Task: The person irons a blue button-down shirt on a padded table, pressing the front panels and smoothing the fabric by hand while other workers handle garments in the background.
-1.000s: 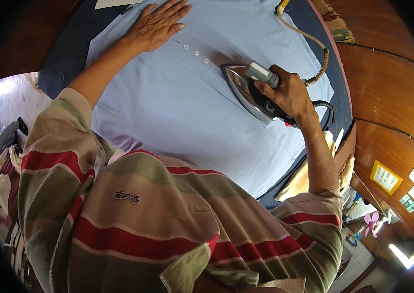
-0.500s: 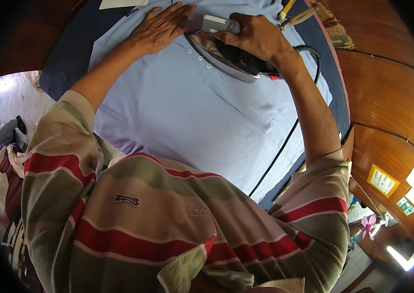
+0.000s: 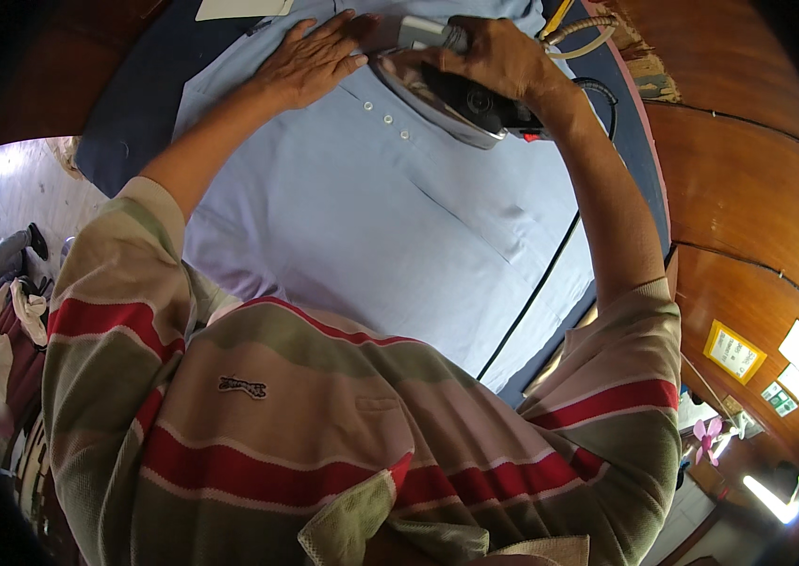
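Note:
A light blue shirt (image 3: 362,217) with small white buttons lies spread over a dark blue ironing surface (image 3: 126,132). My right hand (image 3: 503,61) is closed round the handle of an iron (image 3: 447,104), which has a dark body and a silvery soleplate edge. The iron rests on the shirt beside the row of buttons, its underside hidden. My left hand (image 3: 315,61) lies flat on the cloth left of the iron, fingers stretched toward it. A black cord (image 3: 536,292) runs down across the right part of the shirt.
Wooden panelling (image 3: 739,179) rises close on the right, with cables along it. A coiled hose (image 3: 583,33) sits at the far right edge. At the far left corner lies a pale flat sheet (image 3: 241,8). Piled clothes (image 3: 8,330) are on the left.
The iron in my right hand has shifted slightly away from me and to the right. My left hand stays flat in nearly the same place.

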### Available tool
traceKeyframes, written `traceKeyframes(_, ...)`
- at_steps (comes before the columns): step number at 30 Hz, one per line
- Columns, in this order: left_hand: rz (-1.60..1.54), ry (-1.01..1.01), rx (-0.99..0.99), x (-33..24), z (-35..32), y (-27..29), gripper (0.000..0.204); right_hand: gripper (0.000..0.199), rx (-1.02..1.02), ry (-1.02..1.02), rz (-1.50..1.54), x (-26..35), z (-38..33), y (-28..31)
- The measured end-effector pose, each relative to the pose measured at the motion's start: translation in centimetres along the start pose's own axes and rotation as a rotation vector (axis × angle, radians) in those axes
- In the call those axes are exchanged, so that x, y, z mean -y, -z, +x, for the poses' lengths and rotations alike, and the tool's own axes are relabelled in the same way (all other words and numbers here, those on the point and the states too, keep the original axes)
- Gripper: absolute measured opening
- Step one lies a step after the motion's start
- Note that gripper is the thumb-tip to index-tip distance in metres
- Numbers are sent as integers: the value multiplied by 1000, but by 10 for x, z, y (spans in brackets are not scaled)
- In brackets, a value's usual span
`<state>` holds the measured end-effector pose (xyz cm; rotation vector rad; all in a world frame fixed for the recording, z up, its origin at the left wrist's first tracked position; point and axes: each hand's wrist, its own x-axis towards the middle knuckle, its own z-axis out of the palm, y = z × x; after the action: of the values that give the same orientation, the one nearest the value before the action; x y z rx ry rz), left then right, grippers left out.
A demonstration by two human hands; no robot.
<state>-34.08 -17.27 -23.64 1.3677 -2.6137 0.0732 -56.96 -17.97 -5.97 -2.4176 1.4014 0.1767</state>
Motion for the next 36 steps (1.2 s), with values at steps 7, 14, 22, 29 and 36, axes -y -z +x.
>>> traceKeyframes(7, 23, -22, -19, 4, -1, -5, 50, 47, 64, -91, 176, -3, 11, 10)
traceKeyframes(14, -113, -51, -61, 4, 3, 0, 51, 45, 112, -211, 251, -39, -72, 3)
traceKeyframes(22, -224, -18, 69, 14, 14, 2, 51, 54, -119, -546, 170, -40, -198, -27)
traceKeyframes(29, -463, -147, -93, -6, 18, 27, 50, 53, -43, -702, 257, -4, -274, -67)
traceKeyframes(36, 17, -206, 163, -1, -8, 30, 52, 55, -176, -878, 345, -41, -259, -68)
